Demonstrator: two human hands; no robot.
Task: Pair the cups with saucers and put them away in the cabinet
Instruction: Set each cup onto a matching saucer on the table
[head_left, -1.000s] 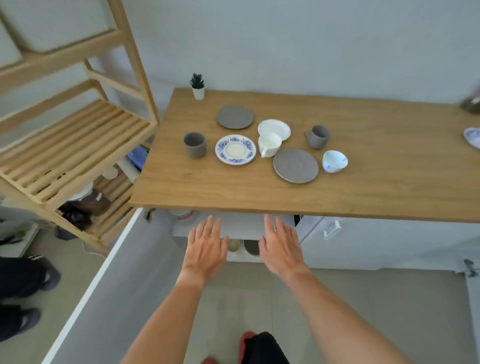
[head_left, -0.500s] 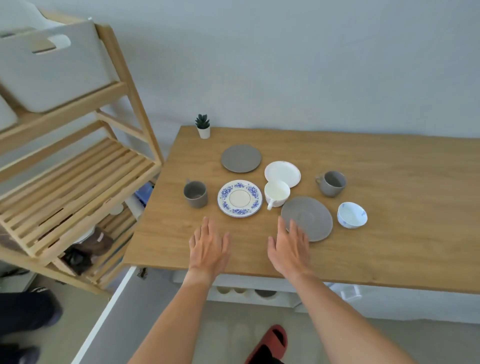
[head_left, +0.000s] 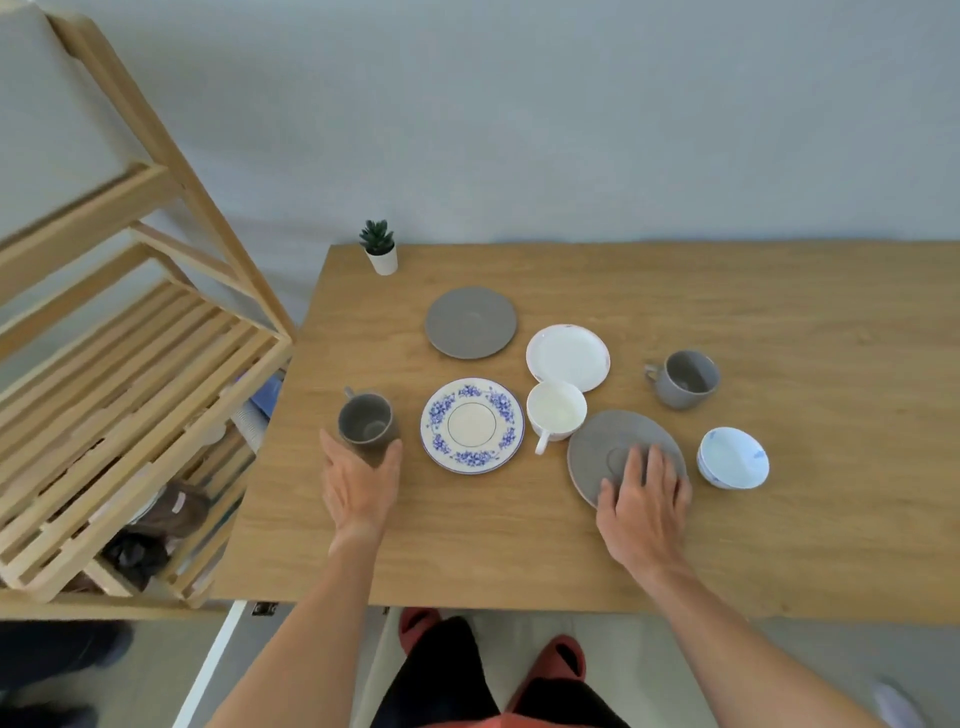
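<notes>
Pairing begins: left hand (head_left: 358, 488) cups grey mug (head_left: 366, 426), right hand (head_left: 644, 504) flat on grey saucer (head_left: 618, 452); next, set mug on it.

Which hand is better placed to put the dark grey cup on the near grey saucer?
Left. The left hand already cups the dark grey cup, while the right hand rests on the near grey saucer and could steady it.

right hand (head_left: 644, 499) covers the near edge of the grey saucer (head_left: 613, 441), left hand (head_left: 361, 486) hides the base of the grey mug (head_left: 366, 423). wooden shelf (head_left: 130, 364) at 9 o'clock is blurry and cropped, stuff underneath unreadable
</notes>
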